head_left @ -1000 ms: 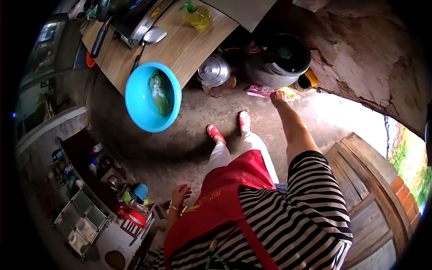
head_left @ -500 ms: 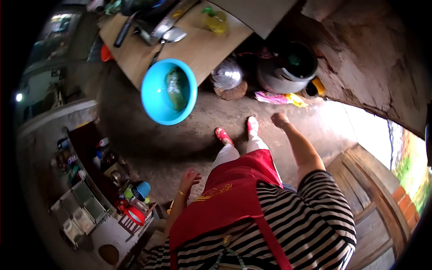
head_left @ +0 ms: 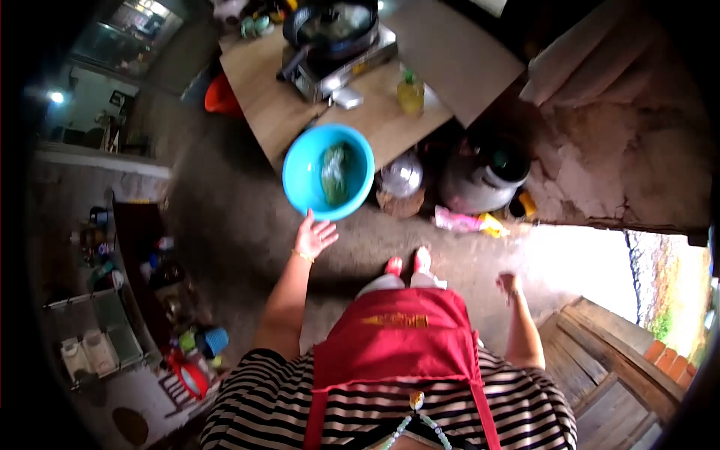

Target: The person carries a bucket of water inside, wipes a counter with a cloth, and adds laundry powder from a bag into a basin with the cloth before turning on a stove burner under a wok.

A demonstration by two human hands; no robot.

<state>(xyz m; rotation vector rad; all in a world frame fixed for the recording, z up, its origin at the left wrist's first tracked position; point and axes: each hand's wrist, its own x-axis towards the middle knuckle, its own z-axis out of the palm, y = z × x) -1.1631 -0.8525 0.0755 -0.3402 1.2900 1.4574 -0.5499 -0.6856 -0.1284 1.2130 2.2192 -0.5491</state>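
A blue basin (head_left: 297, 166) sits at the near corner of the table, holding a bundle of green vegetables (head_left: 334, 174) that looks wrapped in clear plastic. My left hand (head_left: 315, 238) is stretched toward it, palm up and fingers spread, with the fingertips right at the near rim. Nothing lies in that palm. Low on my other side hangs my right hand (head_left: 509, 284), its fingers curled in and nothing showing in them, over the floor near the bright doorway.
On the wooden table (head_left: 251, 82) stand a gas stove (head_left: 345, 73) with a black pan (head_left: 330, 37) and a bottle of yellow liquid (head_left: 410, 94). A large metal pot (head_left: 472, 184) and a shiny round lid (head_left: 401, 176) are beside the table. A wooden door (head_left: 600, 360) stands at right.
My left hand has risen from beside my body and reached forward to the basin, fingers spreading. I have turned and come closer to the table. My right hand has swung back.
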